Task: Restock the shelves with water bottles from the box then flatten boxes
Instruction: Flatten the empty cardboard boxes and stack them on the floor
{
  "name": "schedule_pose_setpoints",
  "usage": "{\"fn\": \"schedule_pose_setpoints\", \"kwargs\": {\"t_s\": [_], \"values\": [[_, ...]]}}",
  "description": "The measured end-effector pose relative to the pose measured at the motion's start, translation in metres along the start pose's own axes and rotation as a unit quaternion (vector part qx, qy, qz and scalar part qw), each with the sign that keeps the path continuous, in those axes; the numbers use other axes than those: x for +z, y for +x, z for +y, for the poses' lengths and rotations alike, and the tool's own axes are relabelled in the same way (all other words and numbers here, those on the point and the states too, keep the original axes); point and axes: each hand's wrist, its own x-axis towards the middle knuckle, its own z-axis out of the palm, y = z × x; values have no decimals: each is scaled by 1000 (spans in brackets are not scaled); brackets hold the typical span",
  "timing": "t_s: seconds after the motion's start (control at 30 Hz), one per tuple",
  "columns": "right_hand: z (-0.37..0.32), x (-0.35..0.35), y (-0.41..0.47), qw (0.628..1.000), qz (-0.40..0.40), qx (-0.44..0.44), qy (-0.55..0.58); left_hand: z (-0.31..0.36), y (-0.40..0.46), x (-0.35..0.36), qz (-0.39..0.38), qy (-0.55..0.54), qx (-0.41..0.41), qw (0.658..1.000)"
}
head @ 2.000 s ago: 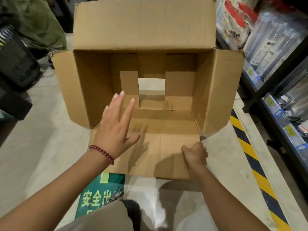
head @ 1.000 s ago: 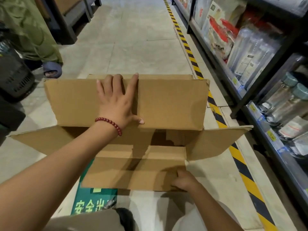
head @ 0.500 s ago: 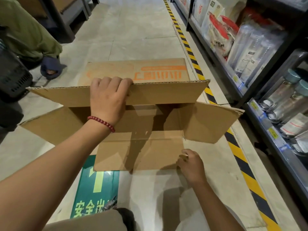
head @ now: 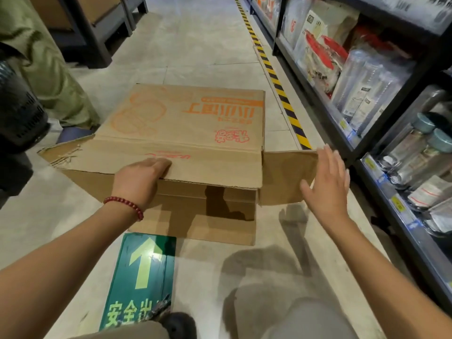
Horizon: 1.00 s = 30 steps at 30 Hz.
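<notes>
Nearest you, at 6 o'clock, a green floor sign (head: 144, 277) with an arrow lies just short of the cardboard box (head: 186, 133). Your left hand (head: 140, 178), at 11 o'clock, has its fingers curled over the near edge of the top panel, gripping it. Your right hand (head: 325, 182), at 1 o'clock, is spread flat, fingers straight, at the side flap (head: 283, 177); whether it touches is unclear. The box looks empty and largely collapsed on the floor, so restocking seems finished and flattening is well along; the flaps still need pressing down. Farther, from 1 to 3 o'clock, the shelves (head: 367, 133) hold bottles (head: 415, 148).
</notes>
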Motion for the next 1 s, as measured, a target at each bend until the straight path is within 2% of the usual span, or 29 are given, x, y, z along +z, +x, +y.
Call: {"fn": "schedule_pose_setpoints", "kwargs": {"t_s": [0.17, 0.23, 0.33, 0.43, 0.53, 0.63, 0.73, 0.87, 0.9, 1.0], "values": [[-10, 7, 42, 970, -148, -44, -189, -11, 0, 0, -41, -8, -55, 998], [-20, 9, 42, 956, -186, -52, -221, -15, -4, -2, -39, -24, -58, 997], [-34, 10, 23, 961, -190, -81, -185, -19, -8, -6, -80, -69, -48, 993], [-55, 10, -6, 965, -214, -82, -124, -20, -11, -10, -182, -87, 4, 979], [-81, 3, -39, 965, -245, -64, -61, -19, -15, -17, -264, -157, 31, 951], [-111, 3, -84, 959, -276, -67, 18, -15, -19, -19, -230, -207, 40, 950], [-143, 12, -129, 939, -321, -76, 96, -11, -17, -20, -174, -203, 50, 962], [-175, 32, -155, 893, -389, -31, 223, -12, -15, -21, -129, -198, 22, 971], [-181, 34, -157, 868, -419, -7, 266, -12, -15, -19, -138, -188, 19, 972], [-194, 39, -157, 730, -548, 62, 405, -10, -19, -20, -195, -184, -1, 963]]}}
